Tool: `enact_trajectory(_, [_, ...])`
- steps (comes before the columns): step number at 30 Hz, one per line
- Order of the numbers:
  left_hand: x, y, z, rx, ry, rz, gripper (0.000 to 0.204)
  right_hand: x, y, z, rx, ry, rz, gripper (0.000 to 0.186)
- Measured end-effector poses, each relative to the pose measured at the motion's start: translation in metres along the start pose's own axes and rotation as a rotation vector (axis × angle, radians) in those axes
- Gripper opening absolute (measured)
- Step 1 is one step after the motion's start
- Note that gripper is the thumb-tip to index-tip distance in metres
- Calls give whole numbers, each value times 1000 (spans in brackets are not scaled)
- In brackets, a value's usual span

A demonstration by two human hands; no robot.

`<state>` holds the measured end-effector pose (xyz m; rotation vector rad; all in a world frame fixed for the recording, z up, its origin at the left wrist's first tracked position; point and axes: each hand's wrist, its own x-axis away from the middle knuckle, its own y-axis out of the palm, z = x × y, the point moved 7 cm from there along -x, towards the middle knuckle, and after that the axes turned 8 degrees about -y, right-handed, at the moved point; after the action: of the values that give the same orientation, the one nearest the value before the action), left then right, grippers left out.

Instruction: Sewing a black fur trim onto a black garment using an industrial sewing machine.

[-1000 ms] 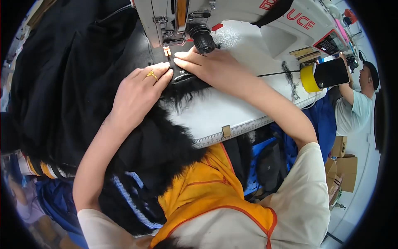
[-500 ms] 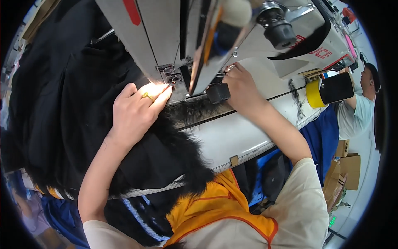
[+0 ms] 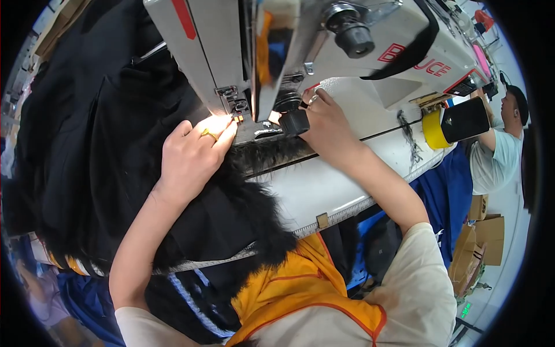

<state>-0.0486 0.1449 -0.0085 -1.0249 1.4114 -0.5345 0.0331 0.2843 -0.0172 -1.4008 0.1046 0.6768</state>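
Note:
A black garment (image 3: 115, 133) with a fluffy black trim (image 3: 266, 222) lies over the left of a sewing machine (image 3: 199, 52). My left hand (image 3: 191, 159), wearing a yellow ring, pinches the garment's edge, its fingertips in bright light right beside the presser foot (image 3: 238, 107). Beyond the needle area, my right hand (image 3: 330, 130) reaches in under the machine arm, fingers bent. A black knob (image 3: 295, 122) hides some of its fingertips and whatever they hold. Between the hands a small black label (image 3: 268, 130) with light markings shows near the needle plate.
A white tabletop (image 3: 312, 182) has a measuring tape along its front edge. A yellow roll with a black top (image 3: 436, 129) stands at the right, beside loose dark fluff (image 3: 409, 136). Farther right are a co-worker (image 3: 503, 141) and cardboard boxes (image 3: 477, 248).
The view has shifted slightly, so the machine head sits differently in it. The small label between the hands has come into sight. Both hands stay at nearly the same places.

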Motion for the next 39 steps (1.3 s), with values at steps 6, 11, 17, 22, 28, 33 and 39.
enact_trajectory(6, [19, -39, 31, 294, -390, -356, 77, 0, 8, 4, 66, -32, 56, 27])
enact_trajectory(11, [50, -36, -44, 330, -748, -341, 62, -9, -2, -6, 78, -31, 65, 24])
enact_trajectory(17, [58, 9, -109, -296, 202, -338, 47, 13, -6, -81, 341, 97, -335, 49])
enact_trajectory(22, [71, -54, -26, -68, 302, -286, 50, 18, -25, -54, 28, 70, -319, 56])
enact_trajectory(28, [90, -113, 66, 231, -311, -393, 46, -7, -31, -45, -304, 60, -219, 58])
enact_trajectory(33, [105, -81, 98, 643, -581, -279, 36, 9, -34, -74, -340, -2, -245, 44])
enact_trajectory(39, [67, -71, 113, 1035, -432, -244, 23, 82, -179, -90, -1037, -108, 336, 40])
